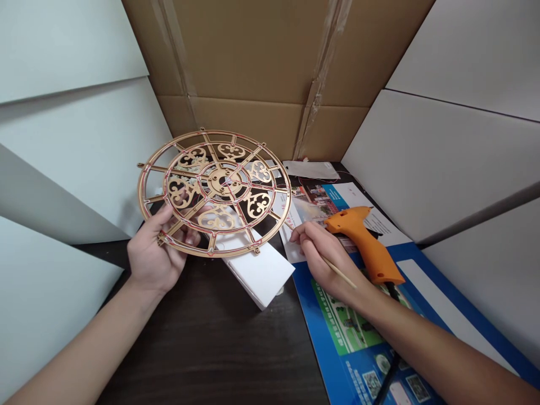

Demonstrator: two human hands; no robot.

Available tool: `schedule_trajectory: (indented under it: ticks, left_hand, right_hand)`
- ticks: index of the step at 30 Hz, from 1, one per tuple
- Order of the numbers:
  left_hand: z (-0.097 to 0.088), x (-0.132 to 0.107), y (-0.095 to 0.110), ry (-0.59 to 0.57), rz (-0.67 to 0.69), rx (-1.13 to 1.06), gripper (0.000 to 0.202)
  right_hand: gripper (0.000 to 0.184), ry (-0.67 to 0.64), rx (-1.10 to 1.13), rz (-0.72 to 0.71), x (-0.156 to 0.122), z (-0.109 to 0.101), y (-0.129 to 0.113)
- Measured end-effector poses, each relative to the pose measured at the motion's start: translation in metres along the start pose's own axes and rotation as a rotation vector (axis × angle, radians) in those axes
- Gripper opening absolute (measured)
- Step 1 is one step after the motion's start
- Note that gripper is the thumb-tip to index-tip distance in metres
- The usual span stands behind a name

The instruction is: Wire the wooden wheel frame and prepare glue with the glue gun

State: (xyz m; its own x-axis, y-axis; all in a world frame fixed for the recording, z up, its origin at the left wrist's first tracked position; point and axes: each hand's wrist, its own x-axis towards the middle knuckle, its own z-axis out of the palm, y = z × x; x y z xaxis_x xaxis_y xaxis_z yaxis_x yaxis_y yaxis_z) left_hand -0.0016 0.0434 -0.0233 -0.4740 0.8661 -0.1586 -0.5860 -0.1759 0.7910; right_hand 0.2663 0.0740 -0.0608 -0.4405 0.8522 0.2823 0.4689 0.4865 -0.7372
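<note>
My left hand (pixel 156 250) is shut on the lower rim of a round, gold-coloured filigree wheel (pixel 221 181), holding it up and tilted above the table. The wheel has spokes, scrollwork panels and thin red lines along its parts. My right hand (pixel 324 253) pinches a thin wooden stick (pixel 340 273) between its fingers. Right beside that hand lies an orange hot glue gun (pixel 367 247), its black cord (pixel 390 365) trailing toward me. The hand's fingers overlap the gun's edge, and I cannot tell whether they touch it.
A white foam block (pixel 257 275) sits under the wheel on a dark wood table (pixel 202 337). Printed blue board (pixel 337 332) and papers lie on the right, with a white packet (pixel 310 170) behind. Cardboard (pixel 253 56) and white panels (pixel 455 157) wall the back and sides.
</note>
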Motion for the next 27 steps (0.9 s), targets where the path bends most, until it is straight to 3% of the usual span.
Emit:
schedule_trajectory:
  ticks: [21,27]
  left_hand:
    - [-0.0035,0.0004,-0.0015,-0.045,0.030,0.054,0.026]
    - [-0.0009,0.0000,-0.0008,-0.039,0.027,0.022,0.036]
  right_hand:
    - [0.020,0.035,0.003,0.047,0.0005,0.0019,0.0007]
    - [0.023,0.052,0.054,0.084,0.0037,0.0032,-0.0004]
